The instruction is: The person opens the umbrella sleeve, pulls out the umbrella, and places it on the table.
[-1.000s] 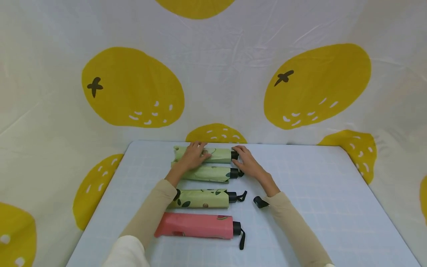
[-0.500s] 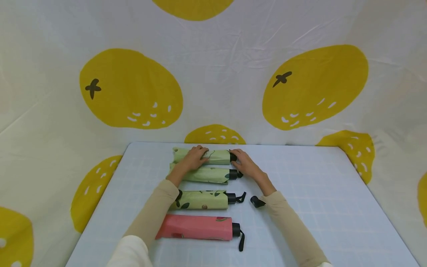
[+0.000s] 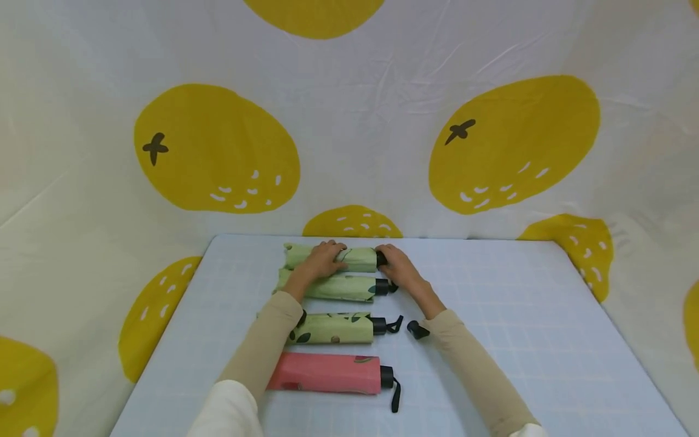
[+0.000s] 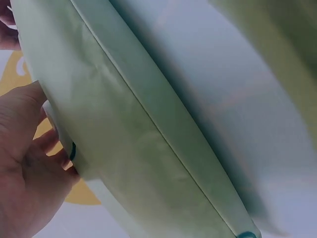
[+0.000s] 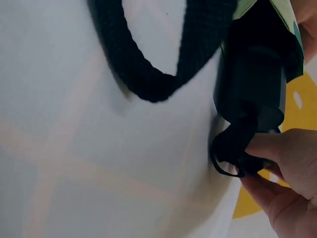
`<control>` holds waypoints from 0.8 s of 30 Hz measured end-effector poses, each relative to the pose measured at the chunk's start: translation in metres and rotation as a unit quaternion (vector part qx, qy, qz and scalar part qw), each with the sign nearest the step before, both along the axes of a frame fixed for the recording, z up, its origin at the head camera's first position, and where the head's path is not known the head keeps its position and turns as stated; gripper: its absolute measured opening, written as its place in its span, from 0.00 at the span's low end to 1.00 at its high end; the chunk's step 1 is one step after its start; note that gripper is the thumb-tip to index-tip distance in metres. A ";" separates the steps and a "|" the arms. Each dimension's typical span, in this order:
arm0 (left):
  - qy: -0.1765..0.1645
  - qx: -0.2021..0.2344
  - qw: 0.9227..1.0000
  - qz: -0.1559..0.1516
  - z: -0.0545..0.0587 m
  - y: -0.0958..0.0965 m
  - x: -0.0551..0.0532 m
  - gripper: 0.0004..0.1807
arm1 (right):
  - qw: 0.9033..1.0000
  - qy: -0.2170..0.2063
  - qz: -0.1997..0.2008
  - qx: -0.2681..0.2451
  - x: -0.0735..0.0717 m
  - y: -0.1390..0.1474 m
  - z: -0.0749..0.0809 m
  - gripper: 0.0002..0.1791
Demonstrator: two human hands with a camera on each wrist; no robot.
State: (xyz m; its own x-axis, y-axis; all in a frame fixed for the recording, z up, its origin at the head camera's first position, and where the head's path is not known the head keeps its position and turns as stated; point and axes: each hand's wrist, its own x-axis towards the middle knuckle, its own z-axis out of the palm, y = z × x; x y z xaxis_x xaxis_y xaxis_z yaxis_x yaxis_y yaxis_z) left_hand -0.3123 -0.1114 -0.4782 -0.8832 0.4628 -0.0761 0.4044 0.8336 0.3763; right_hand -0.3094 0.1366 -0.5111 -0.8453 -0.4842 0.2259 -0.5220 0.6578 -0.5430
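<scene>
In the head view, my left hand (image 3: 323,260) lies across the farthest folded green umbrella (image 3: 361,260), thumb on the near side and fingers over the far side. The left wrist view shows that hand's curled fingers (image 4: 44,193) at the edge of green fabric, partly hidden by it. My right hand (image 3: 397,264) is at the same umbrella's handle end. In the right wrist view, its thumb and fingers pinch the black strap (image 5: 232,141) at the end of the black handle (image 5: 252,84). A second green umbrella (image 3: 346,287) lies just in front.
Nearer on the table (image 3: 546,340) lie a third green umbrella (image 3: 341,328) with leaf prints and a pink umbrella (image 3: 333,372), both partly behind the left sleeve (image 3: 259,340). A small black object (image 3: 417,329) sits by the right cuff. A lemon-print cloth (image 3: 360,139) hangs behind.
My right hand has shifted slightly left and its fingers have closed in at the farthest umbrella's handle end. The left hand has moved slightly right along that umbrella; the umbrellas stay in place.
</scene>
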 end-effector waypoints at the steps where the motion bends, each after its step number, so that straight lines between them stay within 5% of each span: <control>1: -0.005 -0.002 1.000 0.000 0.000 0.002 0.000 0.30 | 1.000 0.000 0.001 0.001 0.000 0.000 0.001 0.24; 9: -0.017 -0.020 1.000 -0.002 -0.004 0.013 -0.005 0.39 | 1.000 0.007 0.008 0.015 0.008 0.004 0.016 0.25; 24: 0.020 -0.054 0.998 -0.039 0.000 0.007 0.002 0.32 | 0.996 0.076 0.026 0.045 0.014 0.018 0.034 0.23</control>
